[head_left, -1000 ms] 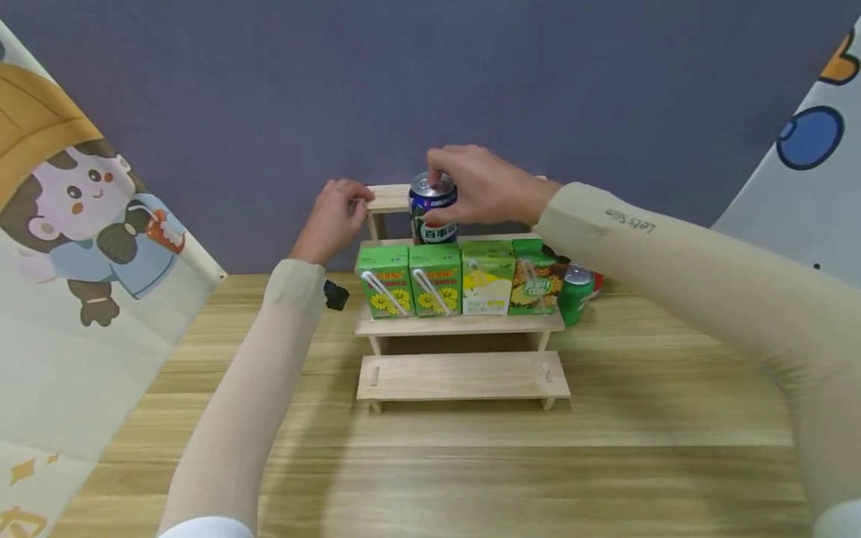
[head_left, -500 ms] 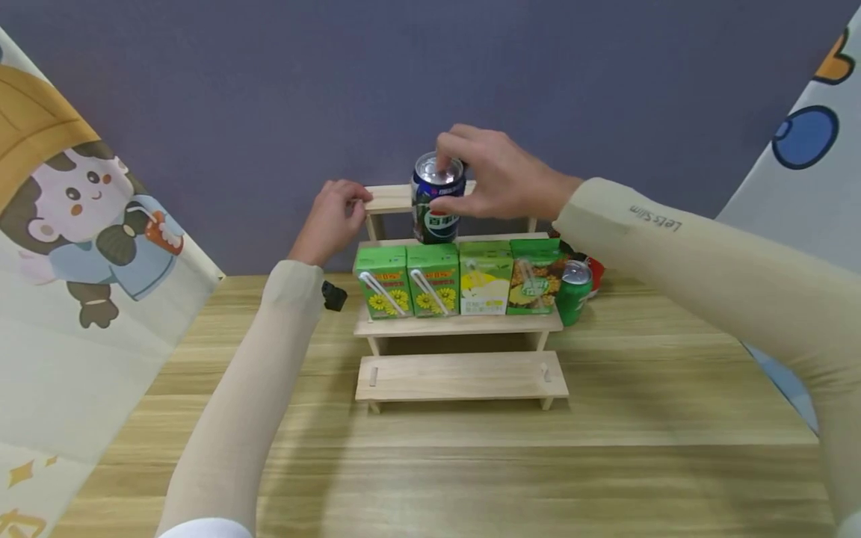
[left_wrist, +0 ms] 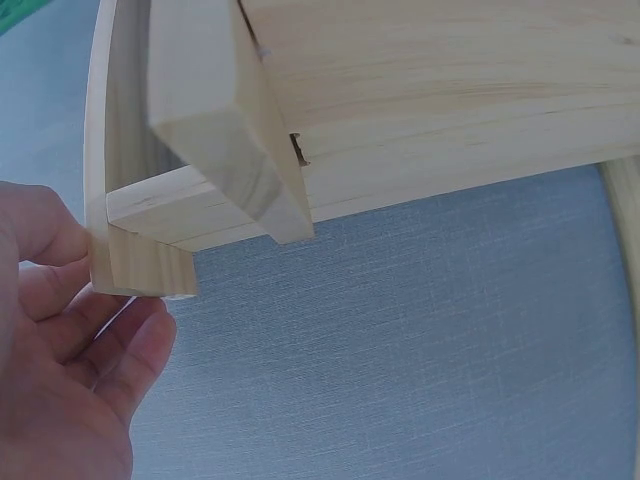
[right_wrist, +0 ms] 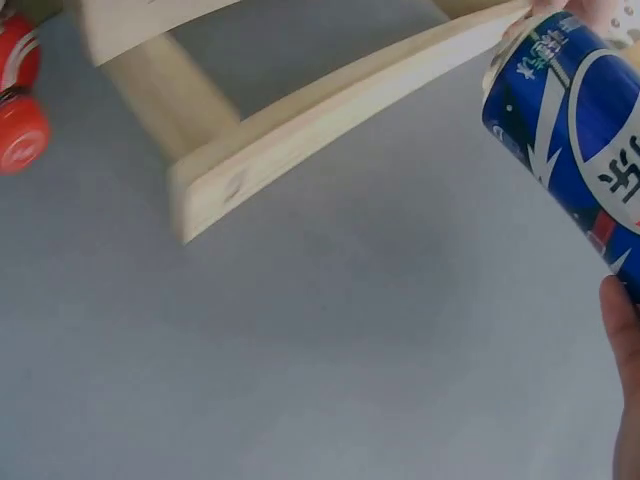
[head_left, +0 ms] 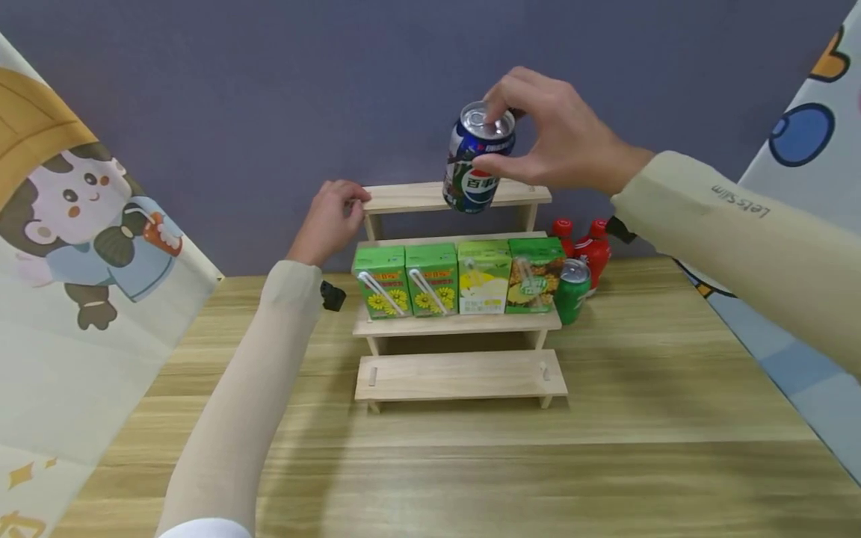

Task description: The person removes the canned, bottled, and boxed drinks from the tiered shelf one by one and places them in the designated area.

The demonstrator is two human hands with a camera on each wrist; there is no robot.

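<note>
In the head view, my right hand (head_left: 561, 131) grips a blue Pepsi can (head_left: 464, 175) near its top, with the thumb across its front. The can is slightly tilted, off the middle tier and in front of the top board (head_left: 403, 196) of a stepped wooden display rack. The right wrist view shows the can's blue side (right_wrist: 550, 120) above one end of the rack (right_wrist: 215, 185). My left hand (head_left: 329, 218) holds the left end of the top board; in the left wrist view its fingers (left_wrist: 140, 355) close around that wooden corner (left_wrist: 150, 265).
Several green drink cartons (head_left: 433, 280) stand in a row on the middle tier. The lowest tier (head_left: 460, 375) lies before them. Right of the rack are a green can (head_left: 572, 291) and red-capped bottles (head_left: 596, 250). A dark wall rises behind; the table (head_left: 457, 486) spreads in front.
My right hand has lifted the Pepsi can from behind the cartons and carried it up and right. The red bottles have come into fuller view. My left hand keeps its place on the rack.
</note>
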